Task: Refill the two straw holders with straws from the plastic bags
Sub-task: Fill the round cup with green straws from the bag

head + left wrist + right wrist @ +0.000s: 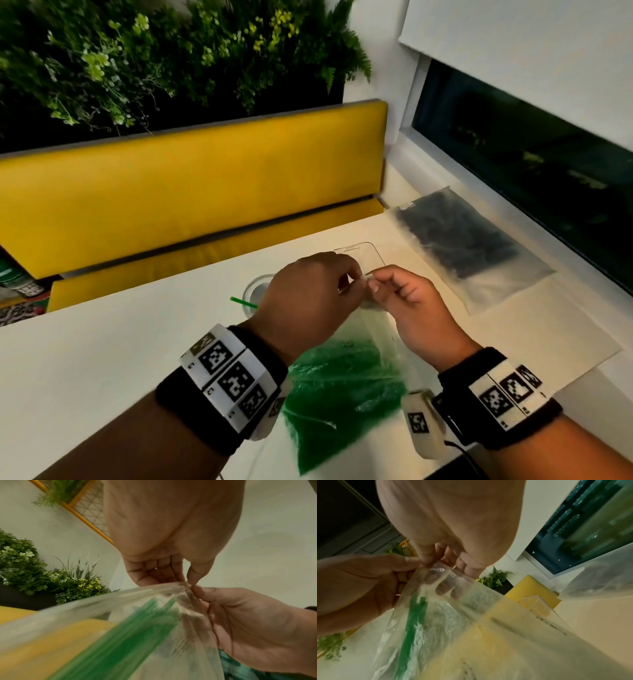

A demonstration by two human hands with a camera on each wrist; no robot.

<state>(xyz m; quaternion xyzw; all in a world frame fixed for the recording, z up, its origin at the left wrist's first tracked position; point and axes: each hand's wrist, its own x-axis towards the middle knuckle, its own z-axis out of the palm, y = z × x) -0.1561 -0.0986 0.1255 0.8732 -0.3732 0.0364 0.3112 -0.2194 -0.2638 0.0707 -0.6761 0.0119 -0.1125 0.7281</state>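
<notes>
Both hands hold up a clear plastic bag (337,394) of green straws (130,635) above the white table (102,359). My left hand (358,279) pinches one side of the bag's top edge. My right hand (375,282) pinches the other side, fingertips almost touching the left's. In the right wrist view, right fingers (447,588) show through the bag's film (453,601). A round clear holder (257,293) with one green straw (243,303) stands behind my left hand. A clear rectangular holder (363,255) stands behind both hands. A second bag, of black straws (459,236), lies flat at the right.
A yellow padded bench (191,185) runs along the table's far edge, with green plants (154,51) above it. A dark window (531,161) and its white sill border the right side. The left part of the table is bare.
</notes>
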